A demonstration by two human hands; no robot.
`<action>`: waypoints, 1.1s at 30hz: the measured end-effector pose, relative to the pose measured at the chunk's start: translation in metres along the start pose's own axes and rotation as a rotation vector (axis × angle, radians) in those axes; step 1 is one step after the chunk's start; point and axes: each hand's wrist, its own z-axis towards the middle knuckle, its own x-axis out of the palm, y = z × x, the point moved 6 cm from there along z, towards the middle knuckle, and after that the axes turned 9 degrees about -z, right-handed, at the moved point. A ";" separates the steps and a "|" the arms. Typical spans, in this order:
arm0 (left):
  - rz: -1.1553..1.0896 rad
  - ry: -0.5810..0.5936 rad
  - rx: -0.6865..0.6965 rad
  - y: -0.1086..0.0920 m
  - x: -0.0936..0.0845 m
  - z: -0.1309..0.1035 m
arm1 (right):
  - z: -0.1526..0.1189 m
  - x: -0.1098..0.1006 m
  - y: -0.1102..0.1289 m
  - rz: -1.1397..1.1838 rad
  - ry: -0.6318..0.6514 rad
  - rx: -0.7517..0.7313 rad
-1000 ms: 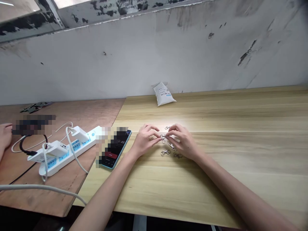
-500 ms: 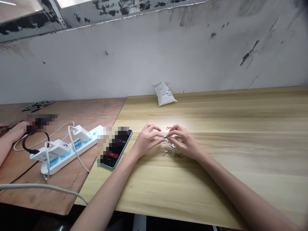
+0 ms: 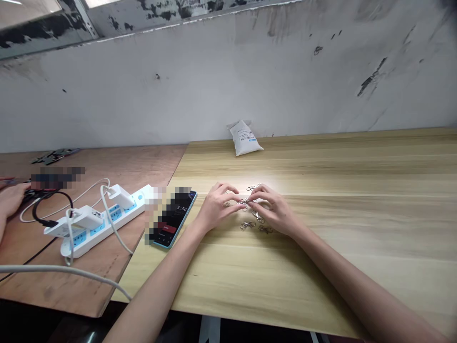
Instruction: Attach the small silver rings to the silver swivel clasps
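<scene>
A small silver lobster clasp with a key ring [image 3: 244, 202] is between my two hands, just above the wooden table. My right hand [image 3: 274, 210] pinches one end of it between thumb and fingertips. My left hand [image 3: 217, 208] has its thumb and index finger curled at the ring end; the fine contact is too small to make out fully. More silver clasps lie around the hands: one clasp [image 3: 247, 225] below them, a darker clasp [image 3: 265, 229] beside it, another clasp [image 3: 257, 217] under my right fingers, and a further clasp [image 3: 251, 188] behind.
A phone [image 3: 174, 219] showing a timer lies left of my left forearm. Further left, a white power strip [image 3: 107, 221] carries chargers and cables. A white labelled packet [image 3: 245, 138] stands near the wall. Another person's hand [image 3: 12, 200] is at the far left.
My hands keep almost the same place and grip on the clasp, with only slight finger shifts. The other person's hand at the far left has moved a little.
</scene>
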 end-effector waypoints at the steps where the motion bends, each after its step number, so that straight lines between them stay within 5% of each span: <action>1: 0.004 -0.003 -0.004 0.001 0.000 0.000 | 0.000 -0.001 0.002 -0.017 0.001 -0.023; 7: -0.014 0.045 -0.074 0.003 0.002 0.001 | 0.001 -0.002 0.004 -0.036 0.005 -0.064; 14: -0.097 0.056 -0.066 0.000 -0.001 0.001 | -0.002 0.003 -0.006 0.187 -0.006 0.116; 33: -0.148 -0.025 -0.109 0.002 -0.004 0.001 | -0.001 0.007 -0.008 0.359 0.033 0.189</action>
